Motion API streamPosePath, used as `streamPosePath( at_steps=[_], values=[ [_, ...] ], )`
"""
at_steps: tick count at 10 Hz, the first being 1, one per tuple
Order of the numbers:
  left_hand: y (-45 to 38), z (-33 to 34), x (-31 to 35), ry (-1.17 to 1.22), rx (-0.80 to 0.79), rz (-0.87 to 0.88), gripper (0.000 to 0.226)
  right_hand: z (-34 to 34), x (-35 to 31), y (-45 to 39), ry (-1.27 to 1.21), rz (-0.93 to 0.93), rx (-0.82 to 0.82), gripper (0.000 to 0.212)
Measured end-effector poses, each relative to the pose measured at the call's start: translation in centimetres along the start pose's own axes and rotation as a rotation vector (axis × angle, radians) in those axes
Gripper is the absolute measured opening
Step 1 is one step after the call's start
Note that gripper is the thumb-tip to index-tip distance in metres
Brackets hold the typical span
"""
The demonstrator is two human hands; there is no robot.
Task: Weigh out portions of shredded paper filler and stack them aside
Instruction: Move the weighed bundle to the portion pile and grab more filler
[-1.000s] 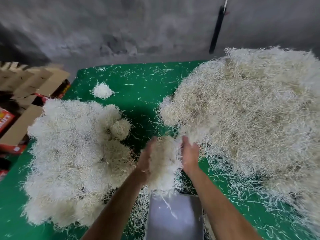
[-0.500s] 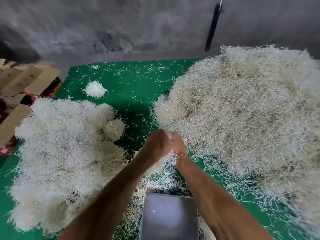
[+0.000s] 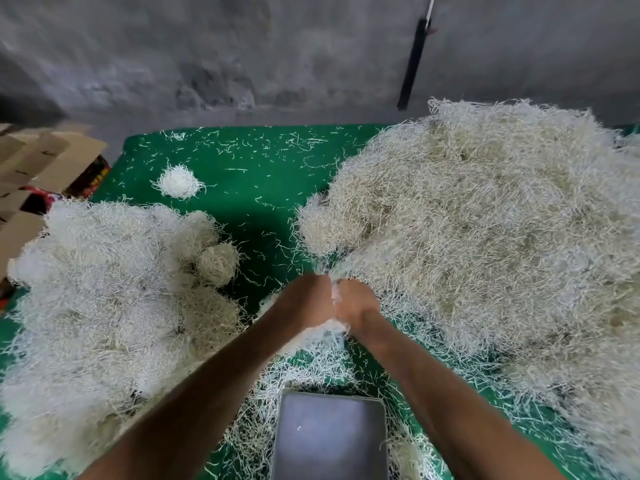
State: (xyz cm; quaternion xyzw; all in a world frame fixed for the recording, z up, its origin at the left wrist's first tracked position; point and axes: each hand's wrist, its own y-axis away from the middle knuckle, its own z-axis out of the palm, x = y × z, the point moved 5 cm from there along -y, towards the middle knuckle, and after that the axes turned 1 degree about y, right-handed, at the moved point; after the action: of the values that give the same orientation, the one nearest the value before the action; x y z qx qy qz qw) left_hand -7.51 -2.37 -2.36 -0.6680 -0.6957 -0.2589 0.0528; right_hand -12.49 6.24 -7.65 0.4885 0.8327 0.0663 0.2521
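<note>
A big loose heap of shredded paper filler point(image 3: 485, 237) covers the right side of the green table point(image 3: 263, 188). On the left lies a pile of balled portions point(image 3: 104, 306). My left hand point(image 3: 304, 299) and my right hand point(image 3: 356, 303) are pressed together at the heap's near edge, both gripping a clump of filler point(image 3: 318, 336) that hangs below them. The flat grey scale pan point(image 3: 329, 438) sits in front of me, bare, under my forearms.
A small white ball of filler point(image 3: 178, 181) lies alone at the back left. Loose strands litter the green cover. Cardboard boxes point(image 3: 41, 161) stand off the table's left edge. A grey wall with a dark hanging strap point(image 3: 412, 64) is behind.
A second ago my hands held a clump upright above the scale, palms apart. They have since moved forward to the heap's edge and closed together around filler.
</note>
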Motion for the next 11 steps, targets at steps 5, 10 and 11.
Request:
streamPosePath(
  at_steps=[5,10,11],
  values=[
    [2.5,4.4,-10.4,-0.403,-0.171,-0.076,0.070,-3.1,8.5,1.8,0.668,-0.207,-0.118,0.041],
    [8.2,-2.4,-3.0,1.397,0.342,-0.131,0.024,-10.1,4.4,8.6,0.093,0.145,0.427,0.032],
    [10.1,-2.5,-1.8,1.540,0.271,-0.060,0.043,-11.4,1.6,12.3,-0.129,0.052,0.574,0.017]
  ],
)
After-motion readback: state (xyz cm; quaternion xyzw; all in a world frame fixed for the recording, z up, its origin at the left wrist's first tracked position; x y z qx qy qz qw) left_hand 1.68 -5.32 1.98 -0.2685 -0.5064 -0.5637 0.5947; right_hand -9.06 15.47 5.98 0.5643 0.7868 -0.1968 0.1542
